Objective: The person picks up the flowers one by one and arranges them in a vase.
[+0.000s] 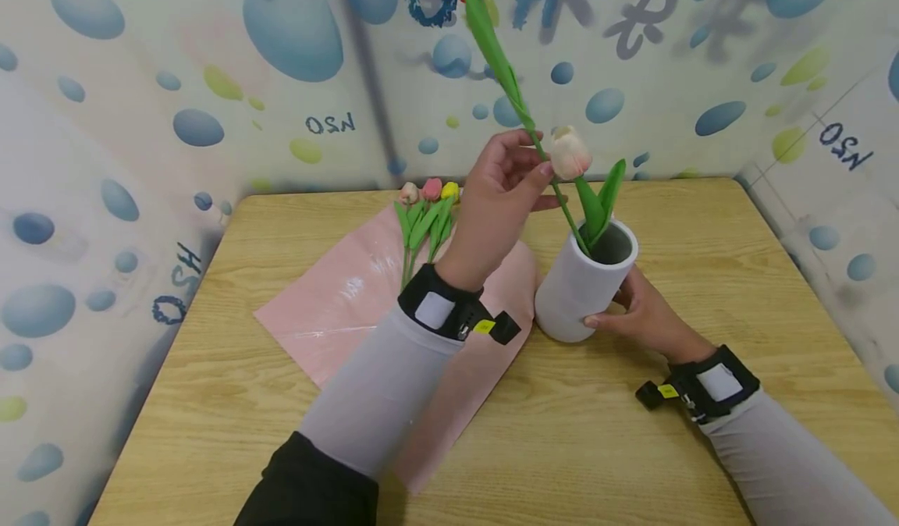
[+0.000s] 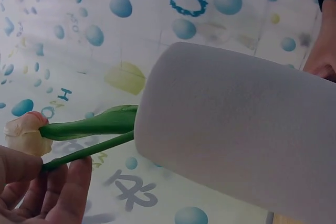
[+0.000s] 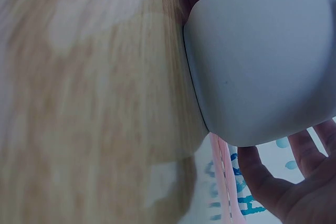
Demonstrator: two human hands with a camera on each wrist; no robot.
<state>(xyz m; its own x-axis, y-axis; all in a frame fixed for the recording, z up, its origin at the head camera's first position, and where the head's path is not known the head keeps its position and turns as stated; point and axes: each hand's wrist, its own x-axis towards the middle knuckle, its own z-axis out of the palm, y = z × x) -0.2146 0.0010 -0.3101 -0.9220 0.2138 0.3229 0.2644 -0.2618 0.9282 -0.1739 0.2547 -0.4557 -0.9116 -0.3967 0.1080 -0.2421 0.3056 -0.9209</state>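
Observation:
My left hand (image 1: 502, 202) pinches the green stem of a red-and-yellow tulip (image 1: 495, 46) between thumb and fingers. The lower end of that stem reaches into the mouth of a white vase (image 1: 572, 296). A pale pink-white tulip (image 1: 570, 154) with green leaves stands in the same vase, its bloom close to my left fingertips. In the left wrist view, the pinched stem (image 2: 94, 150) runs into the vase (image 2: 231, 124). My right hand (image 1: 649, 315) grips the vase low on its side, and the vase leans slightly. Its fingers (image 3: 262, 184) curve around the vase wall in the right wrist view.
A pink wrapping sheet (image 1: 330, 315) lies on the wooden table (image 1: 597, 448), left of the vase. Several tulips (image 1: 424, 222) in pink, white and yellow rest on it, partly hidden behind my left forearm. A patterned wall (image 1: 295, 104) rises behind the table.

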